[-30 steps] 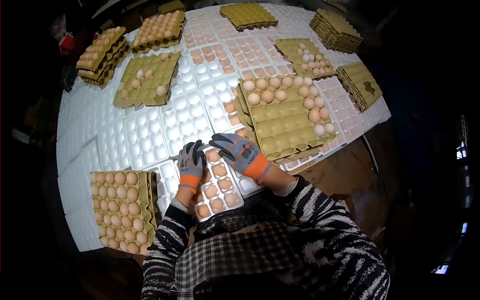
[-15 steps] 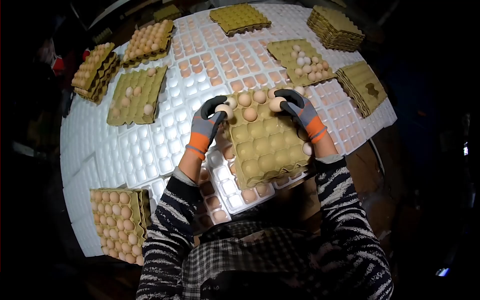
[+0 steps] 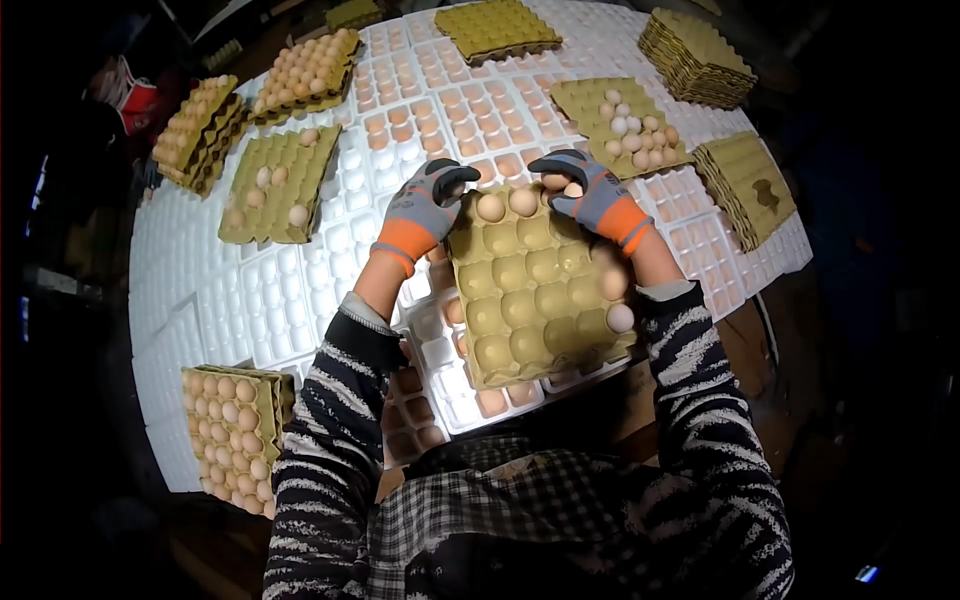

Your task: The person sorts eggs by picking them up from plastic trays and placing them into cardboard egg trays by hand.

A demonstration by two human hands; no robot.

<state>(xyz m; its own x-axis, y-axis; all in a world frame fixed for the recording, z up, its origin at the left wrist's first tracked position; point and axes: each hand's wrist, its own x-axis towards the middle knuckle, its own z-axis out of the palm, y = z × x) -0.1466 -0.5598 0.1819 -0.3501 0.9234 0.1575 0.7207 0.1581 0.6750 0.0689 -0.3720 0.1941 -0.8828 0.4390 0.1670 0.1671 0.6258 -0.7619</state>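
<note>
My left hand (image 3: 425,208), in a grey and orange glove, curls over the far left corner of a pulp egg tray (image 3: 535,308). A small part of an egg (image 3: 457,190) shows beneath its fingers. At the far right corner my right hand (image 3: 590,195), gloved alike, closes around an egg (image 3: 572,189); another egg (image 3: 554,181) shows by its fingertips. Between the hands, two brown eggs (image 3: 507,205) sit in the tray's far row. Two more eggs (image 3: 617,301) lie along its right side, and many of its cups hold nothing.
White plastic egg trays (image 3: 330,285) cover the table, several filled with eggs (image 3: 485,115). Partly filled pulp trays stand at left (image 3: 275,190) and right (image 3: 625,125). Stacked pulp trays (image 3: 697,58) are at the back right; a full egg stack (image 3: 232,435) is at front left.
Both hands have moved slightly away from me, toward the tray's far corners. An egg in the second row has gone from view. The scene has shifted slightly as the head moved.
</note>
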